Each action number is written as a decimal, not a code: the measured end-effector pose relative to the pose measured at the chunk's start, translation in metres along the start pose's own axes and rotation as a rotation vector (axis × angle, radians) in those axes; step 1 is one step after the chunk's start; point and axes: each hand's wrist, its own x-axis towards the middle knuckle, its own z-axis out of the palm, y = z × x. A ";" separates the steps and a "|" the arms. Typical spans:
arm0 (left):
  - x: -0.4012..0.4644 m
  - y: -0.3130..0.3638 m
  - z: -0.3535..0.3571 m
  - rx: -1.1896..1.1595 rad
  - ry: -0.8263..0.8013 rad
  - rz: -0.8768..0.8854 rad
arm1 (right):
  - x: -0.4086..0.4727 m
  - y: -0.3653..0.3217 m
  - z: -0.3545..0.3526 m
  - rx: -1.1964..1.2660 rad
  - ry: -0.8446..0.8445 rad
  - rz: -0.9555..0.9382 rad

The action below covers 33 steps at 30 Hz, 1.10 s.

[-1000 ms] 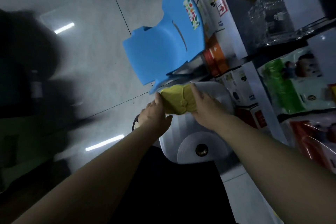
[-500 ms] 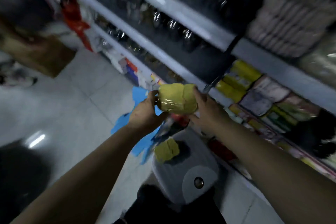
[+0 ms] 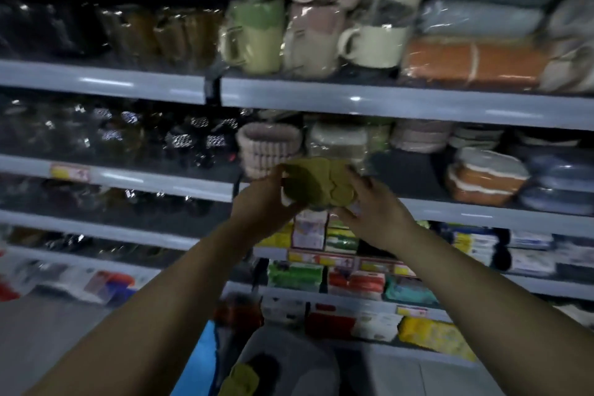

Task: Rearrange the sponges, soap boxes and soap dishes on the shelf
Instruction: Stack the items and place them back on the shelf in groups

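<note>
I hold a wrapped stack of olive-yellow soap dishes (image 3: 316,182) between both hands, raised in front of the middle shelf (image 3: 482,214). My left hand (image 3: 262,199) grips its left side and my right hand (image 3: 374,207) its right side. Behind it on that shelf stand a pink stack (image 3: 268,148) and a pale stack (image 3: 337,141) of similar dishes. An orange soap box (image 3: 485,180) sits further right. Another olive-yellow piece (image 3: 239,379) lies low down on a grey bin (image 3: 295,360).
Wrapped mugs (image 3: 254,35) and folded cloths (image 3: 475,63) fill the shelf above. Dark glassware (image 3: 128,135) lines the left bay. Lower shelves hold coloured packets (image 3: 295,275) and sponges (image 3: 430,336). A blue stool edge (image 3: 202,360) shows beside the bin.
My view swung up from the floor and blue stool to the shelves. Both hands lifted the olive-yellow stack from the bin up to the middle shelf's level.
</note>
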 end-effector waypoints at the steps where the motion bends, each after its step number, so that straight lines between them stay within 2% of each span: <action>1: 0.009 0.015 0.008 -0.007 -0.006 0.036 | -0.005 0.015 -0.007 0.018 0.042 0.014; 3: 0.024 0.047 0.027 0.033 -0.025 0.113 | -0.014 0.047 -0.019 0.056 0.112 0.041; 6: 0.048 0.087 0.057 0.108 -0.057 0.204 | -0.022 0.090 -0.039 0.029 0.125 0.130; 12: 0.092 0.129 0.111 0.045 -0.111 0.196 | -0.006 0.155 -0.051 0.098 0.111 0.189; 18: 0.114 0.125 0.144 -0.073 -0.167 0.114 | 0.031 0.189 -0.027 0.110 0.094 0.183; 23: 0.123 0.119 0.159 0.030 -0.215 0.009 | 0.054 0.206 -0.006 0.063 0.041 0.151; 29: 0.121 0.125 0.165 0.193 -0.291 -0.029 | 0.061 0.212 0.002 0.018 -0.044 0.140; 33: 0.110 0.126 0.159 0.165 -0.269 0.034 | 0.056 0.208 -0.006 -0.045 -0.096 0.177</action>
